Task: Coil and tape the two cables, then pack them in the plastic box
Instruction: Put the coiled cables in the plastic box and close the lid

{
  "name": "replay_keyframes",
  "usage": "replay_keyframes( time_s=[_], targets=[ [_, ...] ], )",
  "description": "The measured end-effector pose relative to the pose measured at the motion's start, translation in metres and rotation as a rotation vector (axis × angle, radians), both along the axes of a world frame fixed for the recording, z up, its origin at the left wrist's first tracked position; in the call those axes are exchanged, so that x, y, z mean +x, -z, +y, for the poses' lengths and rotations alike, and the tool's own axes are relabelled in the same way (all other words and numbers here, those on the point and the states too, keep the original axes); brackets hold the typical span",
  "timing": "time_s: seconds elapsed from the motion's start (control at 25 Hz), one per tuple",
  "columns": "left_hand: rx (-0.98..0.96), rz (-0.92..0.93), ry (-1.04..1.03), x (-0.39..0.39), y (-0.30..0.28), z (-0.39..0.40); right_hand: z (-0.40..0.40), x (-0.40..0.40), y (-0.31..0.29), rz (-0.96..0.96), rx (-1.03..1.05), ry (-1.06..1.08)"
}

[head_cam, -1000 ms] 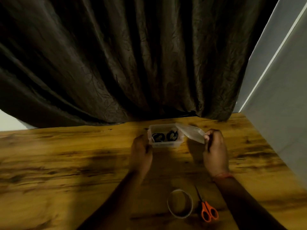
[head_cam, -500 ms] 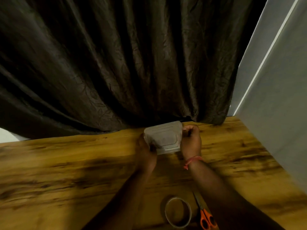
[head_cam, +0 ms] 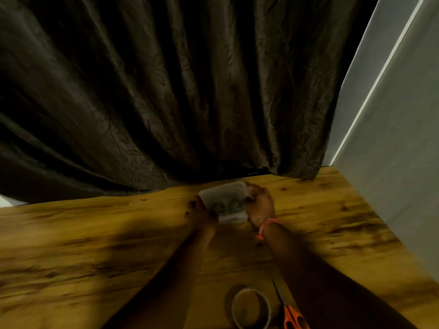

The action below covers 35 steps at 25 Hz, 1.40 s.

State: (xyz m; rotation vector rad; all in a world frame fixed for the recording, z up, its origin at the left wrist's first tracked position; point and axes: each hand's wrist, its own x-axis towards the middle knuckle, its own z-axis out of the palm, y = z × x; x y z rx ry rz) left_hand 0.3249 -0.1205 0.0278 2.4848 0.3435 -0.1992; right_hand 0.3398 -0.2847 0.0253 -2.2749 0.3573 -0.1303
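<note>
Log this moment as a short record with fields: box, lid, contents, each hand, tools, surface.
box: clear plastic box on the wooden table, near the dark curtain
lid: on top of the box; whether it is fully snapped shut cannot be told
contents: dark shapes show through the lid, blurred, probably the coiled cables
left hand: left hand grips the box's left side
right hand: right hand grips the box's right side, fingers at the far corner
tools: tape roll and orange-handled scissors lie at the near edge, untouched
</note>
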Motion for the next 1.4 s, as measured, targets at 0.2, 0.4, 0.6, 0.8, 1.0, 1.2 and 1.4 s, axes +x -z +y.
replay_keyframes(
  time_s=[0.2,0.4,0.6,0.8,1.0,1.2,1.4],
  targets=[
    [-0.079,-0.049,0.051,0.009,0.008,0.007,-0.006,-0.004,0.023,0.064,-0.050,-0.115],
    [-0.106,-0.023,0.054,0.013,0.012,0.013,-0.003,-0.017,0.005,0.053,0.034,-0.117],
    [-0.194,-0.041,0.011,0.006,0.018,0.021,0.003,-0.023,0.006,0.045,0.000,-0.148],
    [-0.140,-0.058,0.061,-0.006,0.020,0.044,0.022,-0.038,0.006,0.022,-0.133,-0.195],
    [-0.077,-0.086,0.031,-0.028,0.018,0.087,0.061,-0.050,0.017,0.099,-0.120,-0.255],
    [-0.146,-0.148,-0.136,-0.057,0.019,0.124,0.105,-0.055,0.020,0.155,-0.221,-0.389],
    [-0.308,-0.219,-0.238,-0.069,0.015,0.141,0.126,-0.056,0.024,0.229,-0.183,-0.417]
  ],
)
